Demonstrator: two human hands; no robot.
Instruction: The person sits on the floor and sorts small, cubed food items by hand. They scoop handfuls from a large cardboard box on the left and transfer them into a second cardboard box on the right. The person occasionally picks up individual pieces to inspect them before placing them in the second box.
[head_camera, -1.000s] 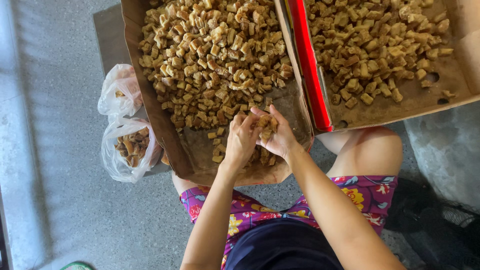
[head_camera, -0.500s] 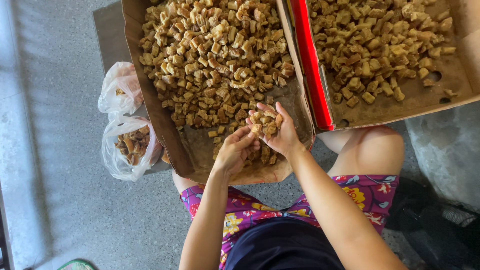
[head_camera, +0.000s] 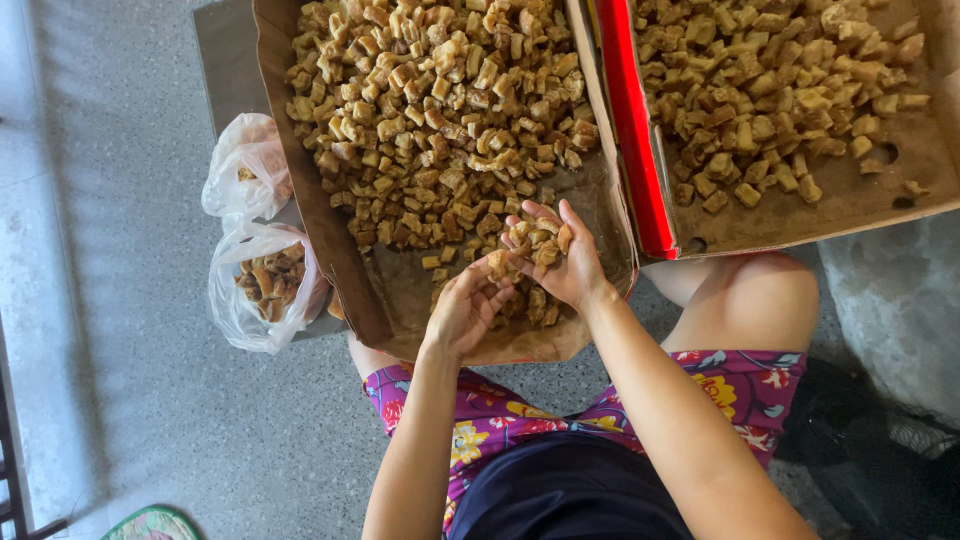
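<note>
A large cardboard box (head_camera: 375, 290) resting on my lap holds a heap of small golden-brown fried chunks (head_camera: 430, 120). My right hand (head_camera: 560, 262) is cupped palm up over the box's near end, with several of these chunks piled in it. My left hand (head_camera: 468, 310) is just left of it, fingers curled, fingertips touching a chunk at the edge of the right palm. More chunks lie under both hands on the greasy box bottom.
A second cardboard box (head_camera: 850, 200) with a red flap (head_camera: 632, 130) sits to the right, also filled with chunks. Two thin plastic bags (head_camera: 262, 280) with a few chunks stand left of the box. Grey speckled floor (head_camera: 130, 400) lies around.
My right hand has turned palm up with chunks in it, and my left hand has drawn back down and to the left, out from among the chunks.
</note>
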